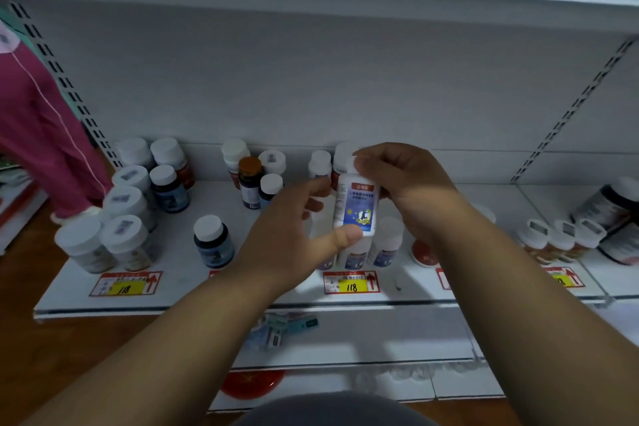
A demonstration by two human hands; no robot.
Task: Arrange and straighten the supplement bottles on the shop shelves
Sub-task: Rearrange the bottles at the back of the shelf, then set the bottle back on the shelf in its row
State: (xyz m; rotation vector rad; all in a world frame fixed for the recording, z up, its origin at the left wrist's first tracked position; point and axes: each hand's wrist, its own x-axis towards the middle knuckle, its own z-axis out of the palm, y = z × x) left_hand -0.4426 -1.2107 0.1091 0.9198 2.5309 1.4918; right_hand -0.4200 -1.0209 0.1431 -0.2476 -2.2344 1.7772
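Observation:
A white supplement bottle (356, 206) with a blue label is held upright above the white shelf (193, 290), label toward me. My right hand (404, 180) grips its cap from above. My left hand (297, 235) supports it from below, thumb pressed on the bottle's bottom edge. Beneath it, several similar white-capped bottles (383, 249) stand in a row, partly hidden by my hands. More bottles stand further back (252, 176) and in a cluster at the left (128, 214). A dark blue bottle (212, 242) stands alone near the front.
Red and yellow price tags (351, 282) line the shelf's front edge. Small jars (560, 239) and large dark jars (615, 214) lie at the right. A person in pink trousers (41, 121) stands at the left. A lower shelf (345, 342) holds small boxes.

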